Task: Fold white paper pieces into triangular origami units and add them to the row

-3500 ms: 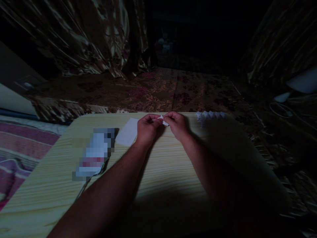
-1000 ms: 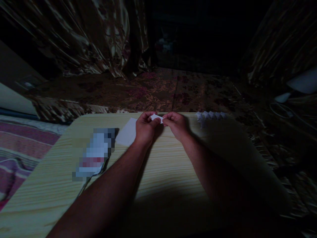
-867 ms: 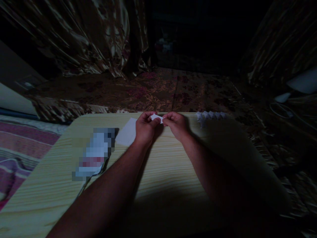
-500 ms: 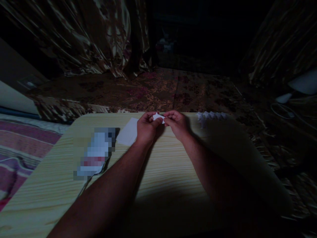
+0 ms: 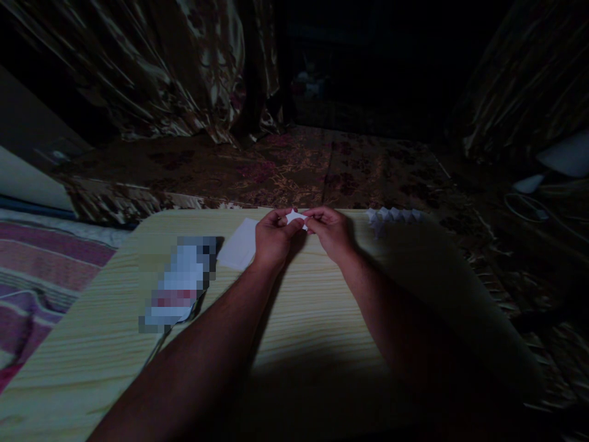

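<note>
A small folded piece of white paper (image 5: 297, 218) is pinched between both hands above the far part of the table. My left hand (image 5: 273, 236) grips its left side, thumb on top. From the right, my right hand (image 5: 332, 232) holds the other side between thumb and fingers. The fingers hide much of the paper, so its exact fold cannot be made out. White paper sheets (image 5: 237, 244) lie flat just left of my left hand. Several small folded white paper pieces (image 5: 393, 214) stand in a row to the right of my right hand.
The pale wooden table (image 5: 317, 307) carries a pixelated, phone-like object (image 5: 177, 282) with a cable at left. Behind it is a ledge covered in patterned cloth (image 5: 294, 166), with curtains (image 5: 207, 67) above. A striped bed cover (image 5: 55, 258) lies at left, a white lamp (image 5: 565, 153) at right.
Both hands stay almost in place on the folded paper, with only slight finger movement; the right fingers cover a little more of it. The view has shifted very slightly.
</note>
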The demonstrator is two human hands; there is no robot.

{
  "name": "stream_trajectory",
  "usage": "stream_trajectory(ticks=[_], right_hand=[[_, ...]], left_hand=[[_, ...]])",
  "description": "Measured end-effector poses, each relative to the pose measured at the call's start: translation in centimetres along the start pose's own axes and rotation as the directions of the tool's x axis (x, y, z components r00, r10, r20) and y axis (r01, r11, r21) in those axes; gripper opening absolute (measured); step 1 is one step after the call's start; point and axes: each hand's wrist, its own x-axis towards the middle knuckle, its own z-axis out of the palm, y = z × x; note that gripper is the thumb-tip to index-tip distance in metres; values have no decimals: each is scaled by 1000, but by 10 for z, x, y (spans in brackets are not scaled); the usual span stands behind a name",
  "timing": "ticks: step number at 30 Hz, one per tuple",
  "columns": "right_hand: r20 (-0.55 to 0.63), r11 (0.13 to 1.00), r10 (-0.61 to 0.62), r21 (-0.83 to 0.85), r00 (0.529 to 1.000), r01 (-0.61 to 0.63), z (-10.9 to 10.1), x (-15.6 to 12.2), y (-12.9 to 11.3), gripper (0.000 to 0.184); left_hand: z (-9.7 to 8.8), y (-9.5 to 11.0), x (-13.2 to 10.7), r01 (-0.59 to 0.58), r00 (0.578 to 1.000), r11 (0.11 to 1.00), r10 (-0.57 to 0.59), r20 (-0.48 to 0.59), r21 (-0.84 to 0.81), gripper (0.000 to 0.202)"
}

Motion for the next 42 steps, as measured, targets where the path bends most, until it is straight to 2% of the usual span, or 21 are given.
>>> stream_trajectory(ticks=[9, 22, 27, 33, 37, 42], right_hand=[[-15, 1000, 4, 16, 1000, -3, -1, 0, 2, 12], [-6, 999, -25, 20, 1000, 25, 0, 1, 3, 13], [-12, 996, 64, 60, 998, -63, -1, 1, 1, 26], [-16, 997, 68, 23, 998, -67, -3, 2, 7, 15], [-36, 998, 51, -23, 998, -52, -2, 1, 6, 12], [-5, 996, 6, -84, 1000, -6, -1, 0, 6, 11]], left_hand=[[-4, 0, 2, 29, 999, 998, -28, 18, -64, 30], [-2, 0, 0, 15, 1000, 1000, -15, -2, -24, 39], [-2, -1, 1, -17, 1000, 1000, 17, -20, -1, 36], [-3, 0, 0, -37, 999, 999, 37, 1, 27, 35], [-3, 0, 0, -53, 999, 997, 53, 6, 61, 34], [-3, 0, 1, -49, 999, 997, 49, 11, 63, 27]])
